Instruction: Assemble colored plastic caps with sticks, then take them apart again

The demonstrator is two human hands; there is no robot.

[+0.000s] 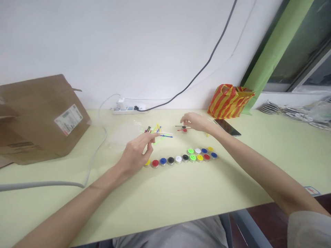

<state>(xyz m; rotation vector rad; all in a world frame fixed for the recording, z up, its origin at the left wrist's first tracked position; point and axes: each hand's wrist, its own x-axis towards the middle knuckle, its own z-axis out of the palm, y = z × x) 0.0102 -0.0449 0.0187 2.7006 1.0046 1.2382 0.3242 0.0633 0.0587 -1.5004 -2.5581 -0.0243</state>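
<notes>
My left hand point(137, 151) is closed in a pinch on thin plastic sticks, a blue arrow-tipped one point(167, 136) and a white one point(167, 133). A pile of thin coloured sticks point(157, 127) lies just beyond its fingertips. My right hand point(195, 121) hovers with loosely bent fingers over a black stick point(179, 126) and a red arrow-tipped stick point(182, 130). These sit by a black-topped disc point(183, 127) and a red-topped disc point(184, 131). Closer to me, clear-based discs with coloured tops point(178, 159) form a long row, with a shorter row behind its right part.
At left stands a cardboard box point(43, 120), with a grey cable point(89, 172) beside it. A power strip point(126, 110) lies against the wall. Toward the right are a striped bag point(230, 101), a dark tablet point(227, 127) and stacked round pieces point(297, 113).
</notes>
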